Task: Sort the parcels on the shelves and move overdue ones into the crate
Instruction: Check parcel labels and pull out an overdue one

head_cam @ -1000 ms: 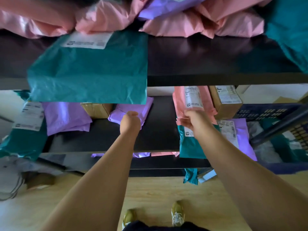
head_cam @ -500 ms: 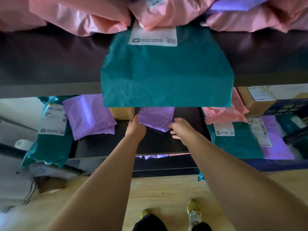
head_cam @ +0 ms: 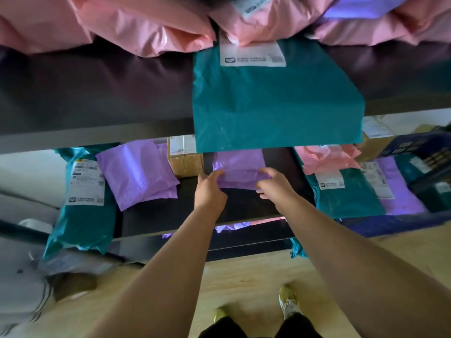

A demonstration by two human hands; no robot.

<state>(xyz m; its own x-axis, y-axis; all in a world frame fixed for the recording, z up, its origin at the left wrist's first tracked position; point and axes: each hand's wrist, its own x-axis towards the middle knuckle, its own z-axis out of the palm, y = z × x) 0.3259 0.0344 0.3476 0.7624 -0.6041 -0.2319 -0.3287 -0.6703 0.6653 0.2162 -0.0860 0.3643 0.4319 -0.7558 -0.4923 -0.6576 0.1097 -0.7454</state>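
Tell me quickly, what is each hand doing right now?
Left hand: grips the purple parcel at its near edge.
Right hand: grips the same parcel.

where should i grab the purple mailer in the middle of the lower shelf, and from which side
Take the purple mailer by its two near corners, from the shelf's open front. It lies flat and soft, its far part hidden under the overhanging teal parcel, with a cardboard box at its left. The left hand and right hand pinch there.

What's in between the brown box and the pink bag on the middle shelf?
A purple parcel, shown in the head view. The left hand and right hand both hold its near edge.
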